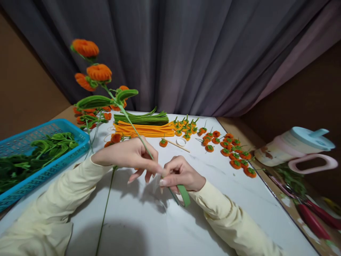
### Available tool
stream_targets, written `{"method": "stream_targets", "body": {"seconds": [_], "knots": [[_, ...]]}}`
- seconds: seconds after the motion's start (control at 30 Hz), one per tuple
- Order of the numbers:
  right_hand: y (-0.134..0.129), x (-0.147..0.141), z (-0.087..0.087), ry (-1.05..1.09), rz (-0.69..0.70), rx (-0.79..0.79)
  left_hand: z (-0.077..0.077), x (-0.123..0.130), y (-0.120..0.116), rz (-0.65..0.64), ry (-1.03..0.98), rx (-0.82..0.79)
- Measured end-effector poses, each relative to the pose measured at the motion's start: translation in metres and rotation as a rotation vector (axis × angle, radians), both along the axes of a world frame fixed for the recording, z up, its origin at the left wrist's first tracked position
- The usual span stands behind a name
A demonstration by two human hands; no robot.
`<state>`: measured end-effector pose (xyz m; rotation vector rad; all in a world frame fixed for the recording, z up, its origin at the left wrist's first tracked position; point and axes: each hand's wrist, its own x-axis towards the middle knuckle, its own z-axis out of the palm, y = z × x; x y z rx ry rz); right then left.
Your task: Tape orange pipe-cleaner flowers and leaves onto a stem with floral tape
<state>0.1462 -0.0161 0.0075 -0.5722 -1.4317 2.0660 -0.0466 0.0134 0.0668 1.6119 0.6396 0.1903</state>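
Observation:
My left hand (133, 156) pinches the green stem (134, 129) between thumb and forefinger, its other fingers spread below. The stem rises to the upper left, bearing two curved green leaves and several orange fuzzy flowers (99, 73). Close beside it, my right hand (183, 174) is closed on a green tape (183, 195), whose roll hangs under the fingers. Both hands' fingertips nearly meet at the stem's lower end, where the detail is too small to tell. Another thin green stem (106, 206) lies on the table left of my hands.
A blue basket (62, 154) of green leaves stands left. Behind lie green (144, 118) and orange strips (145, 128), a white lid (181, 142) and a stick (178, 145). Small orange flowers (236, 163), a tumbler (290, 145) and red-handled pliers (313, 220) are at right.

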Motion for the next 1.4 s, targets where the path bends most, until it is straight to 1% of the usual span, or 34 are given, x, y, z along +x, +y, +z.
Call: {"method": "stream_targets", "body": {"seconds": [0.03, 0.1, 0.17, 0.23, 0.3, 0.4, 0.5, 0.57, 0.63, 0.77, 0.8, 0.9, 0.97, 1.03, 1.1, 1.3, 1.4], "knots": [[0.001, 0.0, 0.0, 0.005, -0.003, 0.011, 0.0, 0.001, -0.001, 0.01, -0.003, 0.002], [0.002, 0.0, -0.003, 0.029, 0.023, 0.011, 0.001, 0.004, -0.003, -0.012, -0.013, -0.005], [0.002, -0.002, -0.009, 0.048, 0.105, -0.032, 0.004, 0.004, -0.006, -0.08, -0.012, 0.001], [0.002, -0.005, -0.016, 0.066, 0.199, -0.099, 0.007, 0.004, -0.009, -0.146, 0.011, 0.041], [0.0, -0.008, -0.023, 0.087, 0.255, -0.165, 0.009, 0.002, -0.01, -0.183, 0.031, 0.074], [-0.003, -0.013, -0.029, 0.12, 0.269, -0.249, 0.01, 0.001, -0.01, -0.22, 0.009, 0.065], [-0.005, -0.015, -0.028, 0.134, 0.274, -0.296, 0.01, 0.0, -0.008, -0.248, -0.03, 0.058], [-0.005, -0.014, -0.025, 0.123, 0.28, -0.28, 0.01, -0.001, -0.007, -0.263, -0.031, 0.048], [-0.004, -0.012, -0.021, 0.096, 0.259, -0.222, 0.009, -0.001, -0.006, -0.246, -0.012, 0.047], [-0.001, -0.007, -0.012, 0.04, 0.142, -0.091, 0.003, 0.002, -0.003, -0.095, 0.088, 0.079], [-0.001, -0.006, -0.01, 0.037, 0.117, -0.067, 0.001, 0.003, -0.002, -0.077, 0.104, 0.075], [0.001, -0.004, -0.007, 0.038, 0.061, -0.022, -0.003, 0.007, -0.003, -0.099, 0.076, 0.029], [0.001, -0.004, -0.008, 0.027, 0.049, -0.012, -0.003, 0.008, -0.004, -0.125, 0.042, 0.025], [0.002, -0.005, -0.011, 0.009, 0.08, -0.031, -0.001, 0.008, -0.005, -0.157, 0.039, 0.061], [0.003, -0.006, -0.016, -0.011, 0.141, -0.068, 0.001, 0.008, -0.006, -0.198, 0.053, 0.086], [0.003, -0.009, -0.027, -0.002, 0.291, -0.13, 0.0, 0.006, -0.006, -0.29, -0.013, 0.051], [0.002, -0.01, -0.029, -0.004, 0.309, -0.119, 0.0, 0.006, -0.004, -0.307, -0.022, 0.062]]}}
